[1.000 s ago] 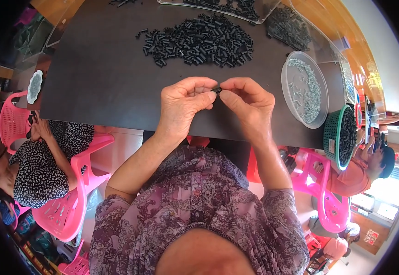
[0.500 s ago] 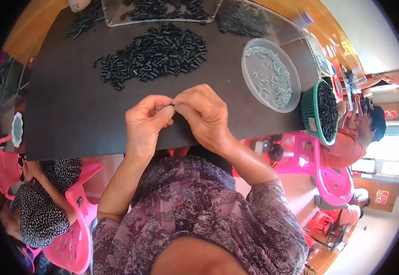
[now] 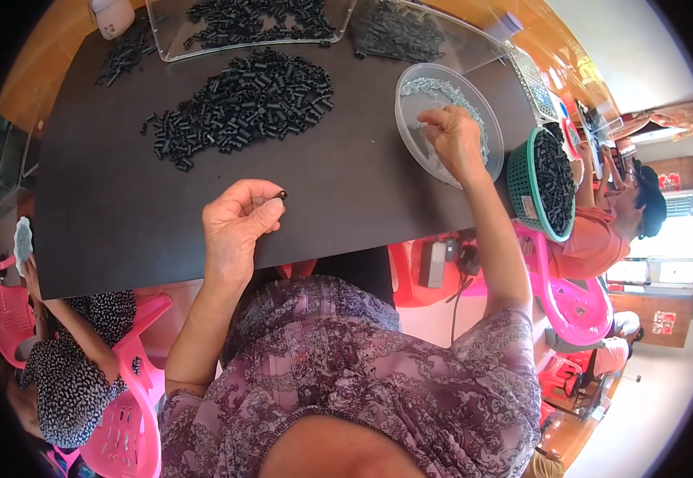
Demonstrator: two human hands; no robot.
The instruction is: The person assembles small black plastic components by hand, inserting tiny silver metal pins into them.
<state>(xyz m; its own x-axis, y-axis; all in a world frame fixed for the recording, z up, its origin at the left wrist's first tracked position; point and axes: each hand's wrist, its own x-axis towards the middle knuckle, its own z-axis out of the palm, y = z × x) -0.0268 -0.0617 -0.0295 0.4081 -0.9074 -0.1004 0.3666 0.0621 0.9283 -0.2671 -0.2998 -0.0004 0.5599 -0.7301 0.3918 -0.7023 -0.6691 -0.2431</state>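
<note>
My left hand is closed, pinching a small black tube piece between thumb and forefinger, just above the near part of the table. My right hand is over the round clear tray at the right, its bent fingers slightly apart and nothing visible in them. Small silvery metal pieces lie in that tray, partly covered by the hand. Farther off, left of the tray, a loose pile of short black tubes is spread on the dark table.
Clear bins with black pieces stand along the far side. A green basket full of black parts sits at the right edge. A person in orange is at the right; another in a patterned dress sits left by pink chairs.
My hands, together before, have separated. The right hand has moved right and away from me to the round tray; the left stays near its place, and the black piece now shows in its pinch.
</note>
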